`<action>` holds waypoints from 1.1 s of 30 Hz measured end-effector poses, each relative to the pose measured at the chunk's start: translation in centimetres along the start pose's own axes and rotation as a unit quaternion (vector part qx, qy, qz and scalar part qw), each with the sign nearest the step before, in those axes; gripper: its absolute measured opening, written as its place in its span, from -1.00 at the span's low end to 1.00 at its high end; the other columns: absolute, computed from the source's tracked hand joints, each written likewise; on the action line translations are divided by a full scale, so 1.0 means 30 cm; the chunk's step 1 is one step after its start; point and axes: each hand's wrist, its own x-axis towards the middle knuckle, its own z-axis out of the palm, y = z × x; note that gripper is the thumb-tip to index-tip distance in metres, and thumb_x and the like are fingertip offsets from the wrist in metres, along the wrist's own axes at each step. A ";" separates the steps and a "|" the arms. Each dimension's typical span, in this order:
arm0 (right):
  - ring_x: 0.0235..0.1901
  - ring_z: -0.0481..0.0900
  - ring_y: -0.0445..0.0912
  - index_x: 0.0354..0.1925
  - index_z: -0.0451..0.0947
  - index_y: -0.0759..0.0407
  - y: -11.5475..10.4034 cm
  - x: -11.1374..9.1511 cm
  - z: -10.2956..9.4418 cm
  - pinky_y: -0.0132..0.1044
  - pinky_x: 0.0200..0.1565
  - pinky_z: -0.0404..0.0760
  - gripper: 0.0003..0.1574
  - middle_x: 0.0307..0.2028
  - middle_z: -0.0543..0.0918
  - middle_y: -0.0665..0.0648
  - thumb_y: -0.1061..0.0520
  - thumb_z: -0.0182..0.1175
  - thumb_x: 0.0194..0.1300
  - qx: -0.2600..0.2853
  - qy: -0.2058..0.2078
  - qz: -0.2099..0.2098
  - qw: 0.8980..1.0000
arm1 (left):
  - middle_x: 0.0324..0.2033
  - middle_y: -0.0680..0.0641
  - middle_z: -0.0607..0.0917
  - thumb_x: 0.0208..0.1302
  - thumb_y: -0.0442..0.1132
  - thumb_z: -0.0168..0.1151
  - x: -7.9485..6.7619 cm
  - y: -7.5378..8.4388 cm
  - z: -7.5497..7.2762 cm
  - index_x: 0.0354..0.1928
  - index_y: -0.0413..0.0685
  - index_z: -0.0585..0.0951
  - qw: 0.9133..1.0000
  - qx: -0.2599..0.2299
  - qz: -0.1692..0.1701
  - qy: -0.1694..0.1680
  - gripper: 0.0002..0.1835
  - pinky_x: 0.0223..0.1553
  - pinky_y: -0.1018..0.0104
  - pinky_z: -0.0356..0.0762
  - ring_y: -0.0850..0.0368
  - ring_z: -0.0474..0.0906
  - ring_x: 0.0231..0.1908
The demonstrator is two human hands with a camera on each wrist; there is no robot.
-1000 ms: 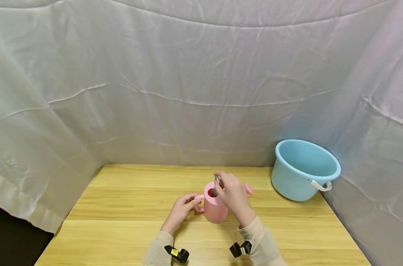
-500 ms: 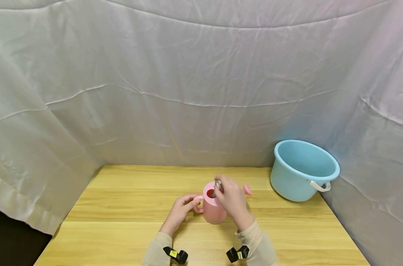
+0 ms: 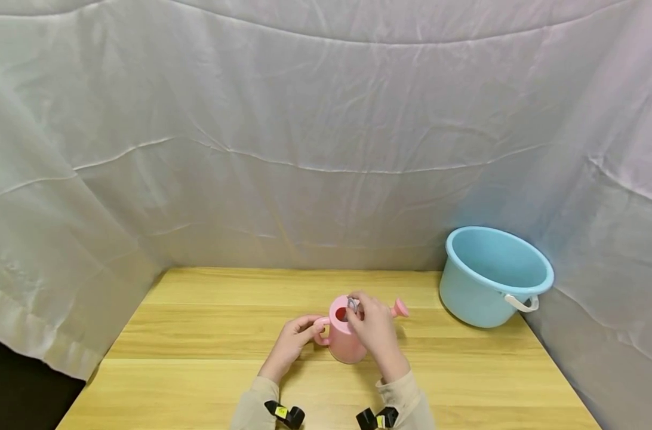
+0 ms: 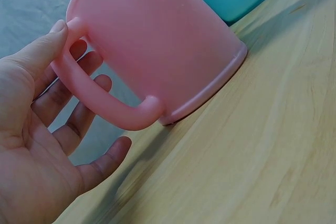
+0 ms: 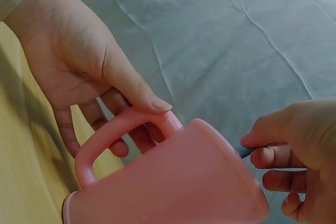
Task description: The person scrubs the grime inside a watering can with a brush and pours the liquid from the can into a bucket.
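A pink watering can stands upright on the wooden table, its spout towards the right. My left hand holds the upper part of its handle; in the left wrist view, the thumb lies on top of the handle with the fingers behind it. Over the can's round top opening, my right hand pinches a grey thing with a ring-shaped end. Its lower part goes down into the opening and is hidden. Only a thin dark piece of it shows between thumb and fingers in the right wrist view.
A light blue bucket with a white handle stands at the table's back right. Grey cloth hangs behind and on both sides. The wooden table extends around the can.
My right hand has come down a little with the grey thing, which sits lower in the can's opening. The left hand has kept its hold on the handle.
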 end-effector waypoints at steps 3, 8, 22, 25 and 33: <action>-0.62 0.21 -0.29 -0.25 0.65 0.24 0.004 -0.006 0.001 -0.48 -0.54 0.24 -0.78 -0.69 0.40 -0.03 0.30 0.38 0.06 0.002 0.009 -0.011 1.000 | -0.31 -0.47 0.61 0.37 -0.07 0.18 -0.002 0.001 -0.002 0.06 -0.13 0.63 1.000 0.000 -0.003 0.000 -0.64 0.06 0.19 0.62 -0.19 0.71 -0.22; -0.63 0.18 -0.32 -0.29 0.66 0.22 0.009 -0.013 0.000 -0.49 -0.52 0.21 -0.77 -0.70 0.38 -0.07 0.31 0.42 0.00 0.005 0.038 -0.035 0.999 | -0.29 -0.48 0.61 0.37 -0.09 0.19 -0.003 -0.001 -0.002 0.07 -0.16 0.63 1.000 -0.002 -0.006 0.001 -0.64 0.07 0.16 0.61 -0.21 0.72 -0.22; -0.55 0.42 -0.23 -0.25 0.66 0.20 0.006 -0.013 -0.030 -0.38 -0.42 0.27 -0.66 -0.60 0.55 -0.02 0.38 0.39 -0.10 0.029 0.130 -0.146 0.980 | -0.31 -0.51 0.60 0.38 -0.11 0.18 -0.005 0.002 0.001 0.06 -0.17 0.63 1.000 -0.005 -0.003 0.004 -0.65 0.10 0.10 0.59 -0.26 0.71 -0.20; -0.55 0.43 -0.23 -0.24 0.66 0.20 0.003 -0.014 -0.037 -0.39 -0.42 0.29 -0.64 -0.58 0.56 -0.02 0.40 0.39 -0.10 0.031 0.131 -0.156 0.979 | -0.31 -0.51 0.60 0.38 -0.11 0.18 -0.005 0.002 0.002 0.06 -0.18 0.63 1.000 -0.004 -0.004 0.004 -0.65 0.10 0.10 0.59 -0.26 0.71 -0.20; -0.55 0.39 -0.26 -0.20 0.65 0.21 0.005 -0.018 -0.034 -0.40 -0.42 0.32 -0.60 -0.60 0.52 -0.03 0.42 0.38 -0.10 0.038 0.120 -0.154 0.980 | -0.28 -0.49 0.61 0.38 -0.11 0.17 -0.004 -0.001 0.000 0.08 -0.17 0.62 1.000 0.000 0.001 0.001 -0.65 0.07 0.14 0.61 -0.26 0.72 -0.21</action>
